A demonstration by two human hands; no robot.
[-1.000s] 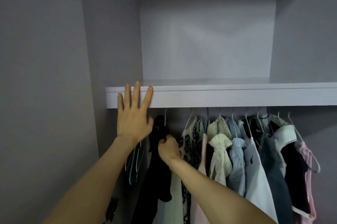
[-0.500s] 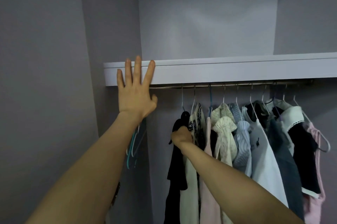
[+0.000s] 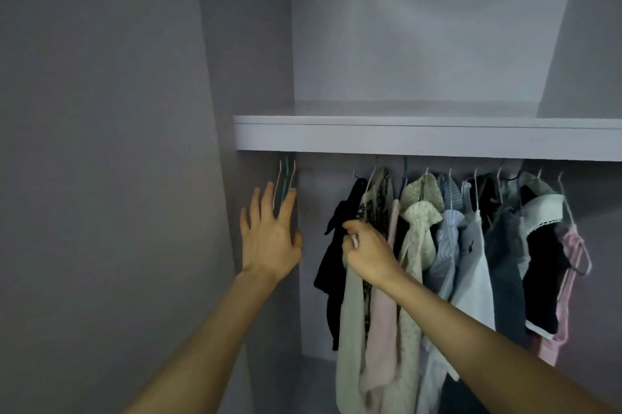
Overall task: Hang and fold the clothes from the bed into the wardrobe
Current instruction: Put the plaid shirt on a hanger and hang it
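Inside a grey wardrobe (image 3: 134,144), clothes (image 3: 471,262) hang in a row under a shelf (image 3: 420,141). The left hand (image 3: 269,238), fingers spread apart, reaches up at empty hangers (image 3: 285,183) by the left wall. The right hand (image 3: 368,253) pinches a black garment (image 3: 335,265). No writing is readable.

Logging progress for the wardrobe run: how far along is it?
Done: a row of garments on hangers fills the rail under the white shelf. In hand: right hand pinches at the black garment; open left hand reaches the empty wire hangers. Left: unclear, the bed is out of view.
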